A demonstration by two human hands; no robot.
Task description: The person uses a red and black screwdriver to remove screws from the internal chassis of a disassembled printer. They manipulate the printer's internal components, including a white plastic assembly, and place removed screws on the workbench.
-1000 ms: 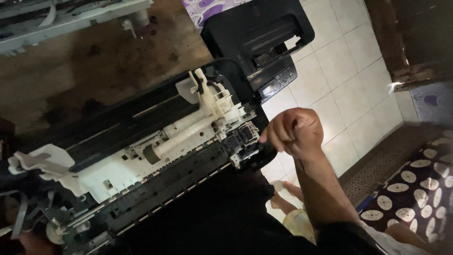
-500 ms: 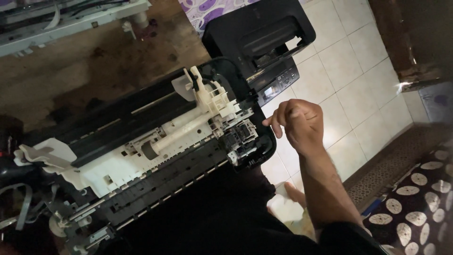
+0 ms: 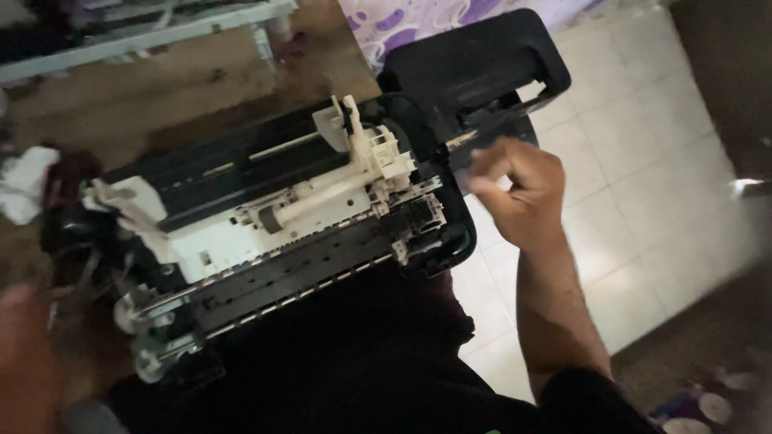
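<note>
Lying stripped across lap: printer (image 3: 273,217), casing removed, white parts exposed. Right hand (image 3: 519,193) held just beside printer's right end, fingers curled; grasp on anything cannot be told, blur. Left hand (image 3: 24,362) blurred, cut off at frame edge, state unclear. Black cover (image 3: 474,64) seen on tiled floor (image 3: 643,185) behind.

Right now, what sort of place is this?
Probably a home floor used for repair work: a stripped-open printer rests over pale floor tiles, with a black printer cover and patterned purple cloth beyond it.
</note>
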